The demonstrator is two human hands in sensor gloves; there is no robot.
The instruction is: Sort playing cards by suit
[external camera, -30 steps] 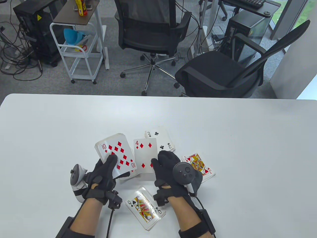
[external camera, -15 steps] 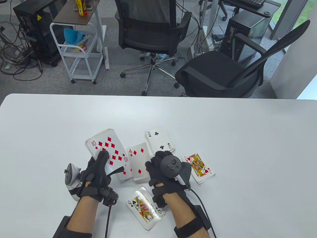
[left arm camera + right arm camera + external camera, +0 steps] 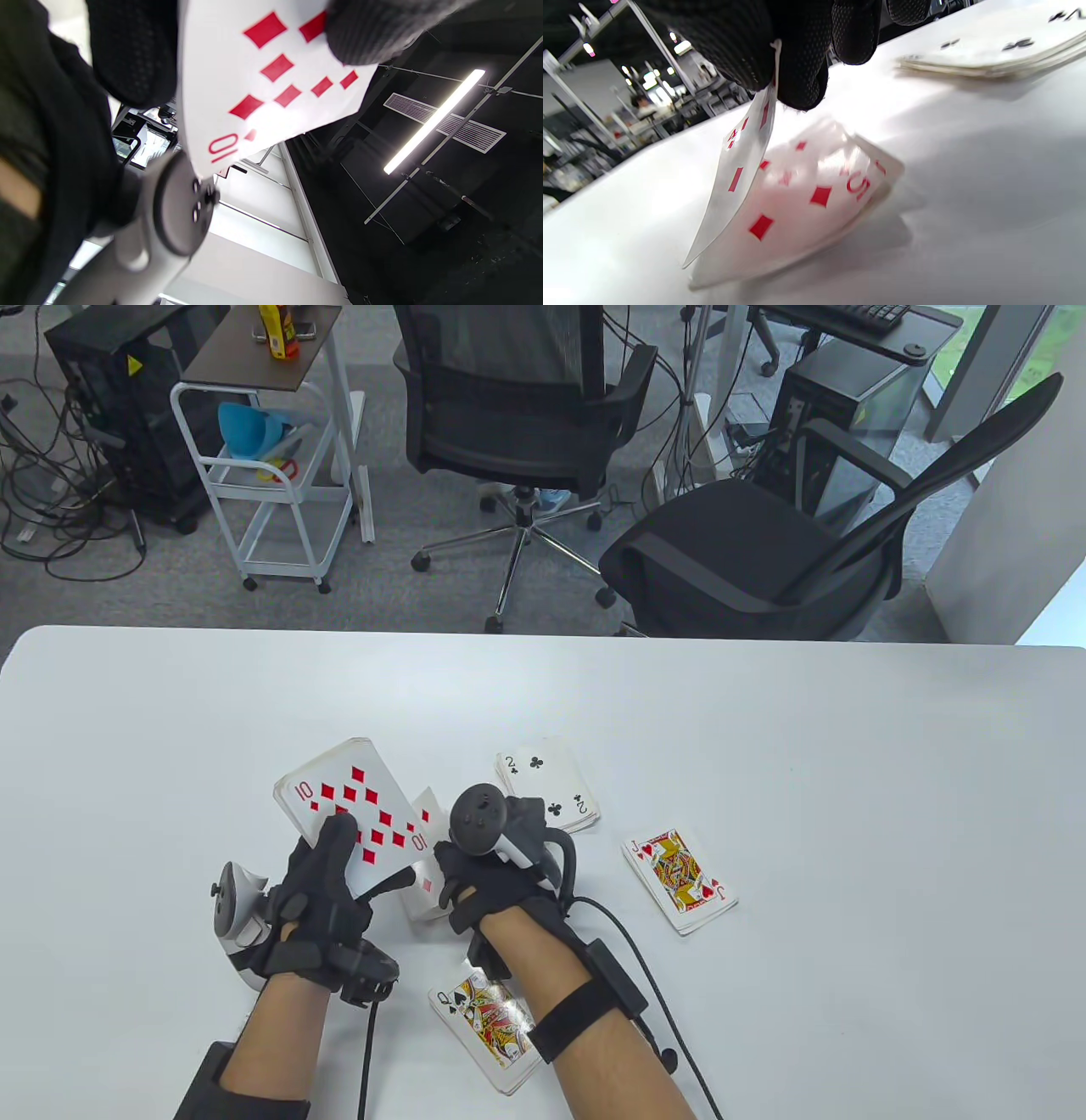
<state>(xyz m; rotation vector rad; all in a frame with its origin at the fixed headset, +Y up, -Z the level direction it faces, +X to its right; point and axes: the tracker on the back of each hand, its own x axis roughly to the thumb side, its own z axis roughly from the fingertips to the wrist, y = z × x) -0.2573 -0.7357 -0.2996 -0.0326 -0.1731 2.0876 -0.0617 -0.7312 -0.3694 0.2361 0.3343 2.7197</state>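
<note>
Four of diamonds pinched above the diamond pile

The four of diamonds (image 3: 736,186) hangs tilted from the right hand (image 3: 484,869), pinched at its top edge, over the diamond pile (image 3: 814,199) at centre-left of the desk (image 3: 848,780); the left hand (image 3: 327,891) grips the deck (image 3: 352,814), ten of diamonds up.

the table (image 3: 764,712) was seen from a camera set above the person's side and tilted forward, so that the white top filled the lower half and office chairs and floor the upper, with both forearms entering from the bottom edge. the left wrist view was taken very close and turned upward past the ten of diamonds (image 3: 271,84) toward a ceiling light, the same card being shown in the table view (image 3: 356,806). the right wrist view was set low, skimming the tabletop, with a diamond pile (image 3: 806,199) near and the clubs pile (image 3: 1001,55) behind, which was shared with the table view (image 3: 547,789).
</note>
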